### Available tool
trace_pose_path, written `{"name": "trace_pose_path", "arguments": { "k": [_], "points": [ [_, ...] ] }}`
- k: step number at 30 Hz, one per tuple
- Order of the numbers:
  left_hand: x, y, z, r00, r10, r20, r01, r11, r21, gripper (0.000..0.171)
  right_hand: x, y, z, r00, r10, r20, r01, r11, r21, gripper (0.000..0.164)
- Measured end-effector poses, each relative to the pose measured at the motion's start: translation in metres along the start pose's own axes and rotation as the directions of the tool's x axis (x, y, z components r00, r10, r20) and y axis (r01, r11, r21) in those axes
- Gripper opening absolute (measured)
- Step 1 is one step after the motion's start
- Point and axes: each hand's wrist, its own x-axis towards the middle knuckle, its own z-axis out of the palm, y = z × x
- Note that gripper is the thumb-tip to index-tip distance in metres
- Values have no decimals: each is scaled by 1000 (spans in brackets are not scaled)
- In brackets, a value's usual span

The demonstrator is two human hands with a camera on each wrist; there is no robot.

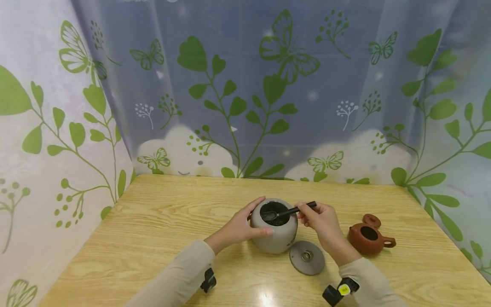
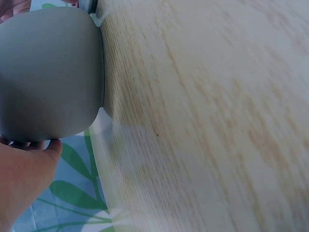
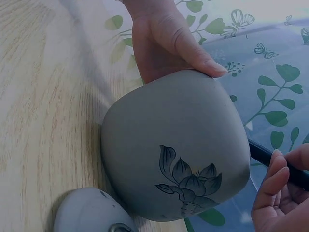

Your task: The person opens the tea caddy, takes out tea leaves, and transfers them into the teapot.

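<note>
A round grey jar stands uncovered on the table, its inside dark. My left hand holds it from the left, thumb on the near side and fingers round the far side. Between the thumb and fingers of my right hand is the handle of a black scoop. The scoop's bowl lies over the jar's mouth, partly inside the rim. In the right wrist view, a dark lotus drawing decorates the jar's side. The jar's grey lid, with a ring knob, lies just in front of it.
To the right of my right hand sits a reddish-brown teapot with its top open and its handle pointing right. Its small lid lies right behind it. A printed curtain rises at the table's back edge.
</note>
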Motion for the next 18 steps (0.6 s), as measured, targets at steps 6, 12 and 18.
{"name": "trace_pose_path", "arguments": {
  "k": [6, 12, 18],
  "points": [
    [1, 0, 0, 1000, 3, -1, -3, 1000, -2, 94, 0, -3, -5, 1000, 9, -24, -9, 1000, 4, 21],
    [1, 0, 0, 1000, 6, 1, -6, 1000, -6, 95, -1, -7, -10, 1000, 2, -14, -2, 1000, 19, 24],
    [1, 0, -1, 1000, 9, 5, -9, 1000, -3, 95, -2, -9, -16, 1000, -4, -5, 4, 1000, 18, 31]
  ]
}}
